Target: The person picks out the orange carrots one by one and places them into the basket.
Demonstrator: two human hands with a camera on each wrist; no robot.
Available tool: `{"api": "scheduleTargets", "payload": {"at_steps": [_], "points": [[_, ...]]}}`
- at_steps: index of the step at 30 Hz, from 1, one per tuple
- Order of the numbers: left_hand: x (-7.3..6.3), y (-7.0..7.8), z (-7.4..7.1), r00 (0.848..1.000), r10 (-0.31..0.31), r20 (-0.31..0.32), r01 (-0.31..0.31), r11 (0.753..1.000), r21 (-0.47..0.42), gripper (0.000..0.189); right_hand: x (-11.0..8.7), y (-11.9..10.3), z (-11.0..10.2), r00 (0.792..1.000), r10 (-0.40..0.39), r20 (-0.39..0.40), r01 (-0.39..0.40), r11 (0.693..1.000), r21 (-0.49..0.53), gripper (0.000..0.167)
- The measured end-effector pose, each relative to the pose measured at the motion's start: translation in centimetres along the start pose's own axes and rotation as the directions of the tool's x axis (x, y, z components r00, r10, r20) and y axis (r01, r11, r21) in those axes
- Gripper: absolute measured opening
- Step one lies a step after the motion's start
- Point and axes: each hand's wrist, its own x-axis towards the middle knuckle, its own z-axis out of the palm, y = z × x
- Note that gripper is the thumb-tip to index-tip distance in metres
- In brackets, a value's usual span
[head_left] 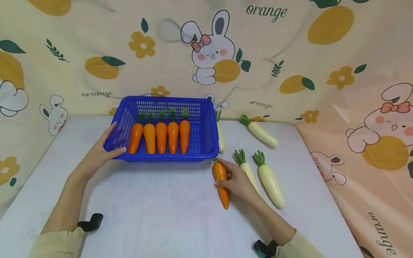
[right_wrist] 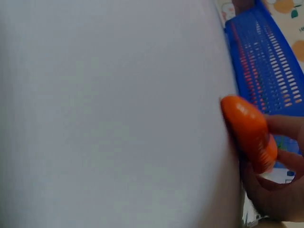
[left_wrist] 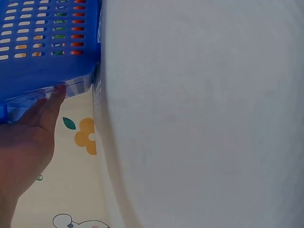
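A blue plastic basket [head_left: 206, 156] stands at the back of the table, tilted toward the viewer, with several orange carrots [head_left: 161, 138] side by side in it, green tops away from me. My left hand [head_left: 101, 148] holds the basket's left end, thumb on the front rim; the left wrist view has its fingers against the outer wall. Just outside the basket's front right corner, my right hand [head_left: 237, 179] pinches a carrot [head_left: 221, 179] between thumb and fingers, its tip toward me. White radishes lie near that hand: one [head_left: 271, 184] beside it, another [head_left: 247, 168] partly hidden behind it.
Farther back on the right lies another white radish [head_left: 262, 134]. One more radish [head_left: 221, 138] is partly hidden by the basket's right side. A patterned cloth [head_left: 129, 82] hangs behind the white table [head_left: 155, 215]. Black wrist devices [head_left: 91, 222] sit near both sleeves.
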Motion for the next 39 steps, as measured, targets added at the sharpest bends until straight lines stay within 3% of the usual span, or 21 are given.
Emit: {"api": "scheduleTargets", "payload": {"at_steps": [5,19,28,35,39], "points": [[-0.1,0.1,-0.1,1.000,-0.004,0.000,0.004,1.000,-0.004,0.092,0.3,0.2,-0.1,1.000,-0.009,0.001,0.009,1.000,-0.027,0.075],[0.0,-0.6,0.0,1.000,-0.011,-0.002,0.010,1.000,-0.017,0.092,0.2,-0.1,-2.4,0.998,0.058,0.039,-0.064,0.982,0.178,0.076],[0.2,-0.4,0.1,1.000,0.000,-0.005,0.000,1.000,-0.018,0.091,1.7,-1.9,-5.4,0.999,-0.054,0.002,0.054,0.988,0.142,0.070],[0.2,-0.3,0.1,1.000,0.011,-0.007,-0.011,1.000,-0.022,0.092,3.3,-4.1,-7.4,0.996,-0.084,-0.009,0.084,0.979,0.187,0.070],[0.2,-0.3,0.1,1.000,0.008,-0.009,-0.009,1.000,-0.018,0.093,4.5,-5.7,-8.0,0.992,-0.124,-0.015,0.125,0.980,0.156,0.069]]}}
